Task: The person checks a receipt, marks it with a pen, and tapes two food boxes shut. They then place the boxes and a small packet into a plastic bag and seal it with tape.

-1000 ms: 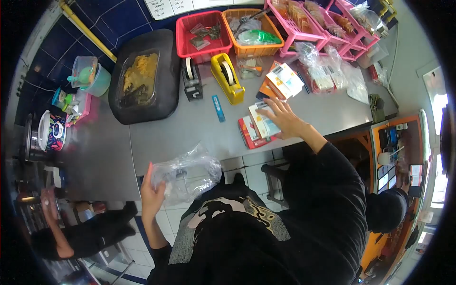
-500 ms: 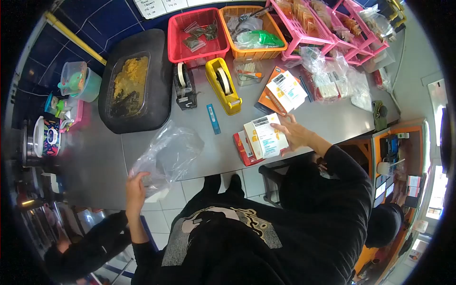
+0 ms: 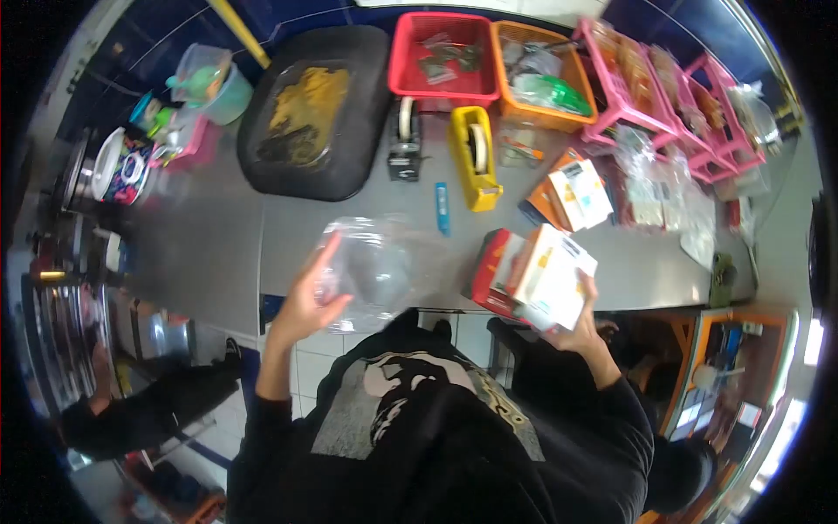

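My left hand (image 3: 303, 301) holds a clear plastic bag (image 3: 384, 266) up over the front edge of the grey table (image 3: 218, 236). My right hand (image 3: 576, 323) grips a stack of white and orange boxes (image 3: 550, 275), lifted just off the table's front edge. A red box (image 3: 487, 275) lies under and beside that stack. More boxes (image 3: 572, 188) of the same kind rest further back on the table.
A yellow tape dispenser (image 3: 473, 157), a black one (image 3: 404, 144) and a blue cutter (image 3: 442, 208) sit mid-table. Behind are a black tray of yellow stuff (image 3: 305, 113), red (image 3: 441, 57), orange (image 3: 537, 74) and pink baskets (image 3: 646, 87). Another person (image 3: 131, 415) crouches lower left.
My right hand has picked the box stack up off the table and drawn it toward me. My left hand has raised the plastic bag higher and toward the middle.
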{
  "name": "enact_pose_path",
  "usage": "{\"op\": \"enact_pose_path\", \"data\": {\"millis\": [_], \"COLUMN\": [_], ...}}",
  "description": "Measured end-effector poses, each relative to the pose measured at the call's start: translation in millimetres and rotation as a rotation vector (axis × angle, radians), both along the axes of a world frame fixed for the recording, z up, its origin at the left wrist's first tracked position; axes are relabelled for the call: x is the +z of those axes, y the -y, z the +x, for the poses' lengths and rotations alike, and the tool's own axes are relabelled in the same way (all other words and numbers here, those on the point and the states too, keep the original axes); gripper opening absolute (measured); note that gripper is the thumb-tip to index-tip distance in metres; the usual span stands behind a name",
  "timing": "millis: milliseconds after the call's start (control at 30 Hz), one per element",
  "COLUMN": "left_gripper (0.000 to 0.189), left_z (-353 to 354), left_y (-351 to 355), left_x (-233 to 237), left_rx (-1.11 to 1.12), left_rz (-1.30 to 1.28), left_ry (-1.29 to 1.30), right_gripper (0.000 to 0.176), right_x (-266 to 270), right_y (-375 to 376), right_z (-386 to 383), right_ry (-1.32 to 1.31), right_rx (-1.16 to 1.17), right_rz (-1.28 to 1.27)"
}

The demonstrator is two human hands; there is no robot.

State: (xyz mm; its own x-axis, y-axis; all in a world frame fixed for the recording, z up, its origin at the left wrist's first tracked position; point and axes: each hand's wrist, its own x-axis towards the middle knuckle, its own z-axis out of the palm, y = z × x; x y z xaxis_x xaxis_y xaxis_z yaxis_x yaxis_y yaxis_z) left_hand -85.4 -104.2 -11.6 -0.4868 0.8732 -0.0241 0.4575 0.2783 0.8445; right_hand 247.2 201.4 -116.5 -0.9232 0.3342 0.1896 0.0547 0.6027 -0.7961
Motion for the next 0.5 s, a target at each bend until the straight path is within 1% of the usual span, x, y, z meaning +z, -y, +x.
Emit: {"op": "enact_pose_path", "data": {"millis": [67, 100, 133, 167, 200, 267, 333, 367, 433, 467, 500], "left_gripper": [0.084, 0.086, 0.088, 0.087, 0.087, 0.087, 0.088, 0.088, 0.091, 0.091, 0.093], "left_z": [6, 12, 16, 13, 6, -4, -21, -28, -41, -50, -57], "left_y": [-11, -20, -26, -29, -27, -24, -15, -1, 27, 36, 41], "left_x": [-12, -3, 8, -6, -29, -53, -92, -95, -97, -100, -104], "left_rx": [-0.105, -0.09, -0.051, -0.106, -0.151, -0.111, -0.072, -0.047, 0.029, 0.034, 0.024], "left_rz": [0.17, 0.123, 0.085, 0.161, 0.227, 0.271, 0.305, 0.33, 0.126, 0.136, 0.055], "left_ry": [0.199, 0.514, 0.817, 0.717, 0.614, 0.924, 0.875, 0.867, 0.713, 0.714, 0.29], "right_gripper": [0.082, 0.084, 0.086, 0.089, 0.091, 0.096, 0.1, 0.103, 0.108, 0.111, 0.114], "right_x": [80, 102, 110, 110, 102, 66, 24, 6, -26, -39, -49], "right_y": [3, 8, 12, 14, 18, 36, 70, 88, 114, 121, 119], "right_z": [-21, -28, -35, -45, -59, -95, -138, -158, -198, -219, -232], "right_ry": [0.26, 0.279, 0.247, 0.179, 0.088, -0.081, -0.19, -0.222, -0.276, -0.297, -0.305], "right_rx": [0.263, 0.287, 0.254, 0.218, 0.192, 0.191, 0.255, 0.292, 0.353, 0.375, 0.391], "right_rz": [0.832, 0.97, 0.93, 0.85, 0.693, 0.283, -0.015, -0.101, -0.213, -0.24, -0.243]}}
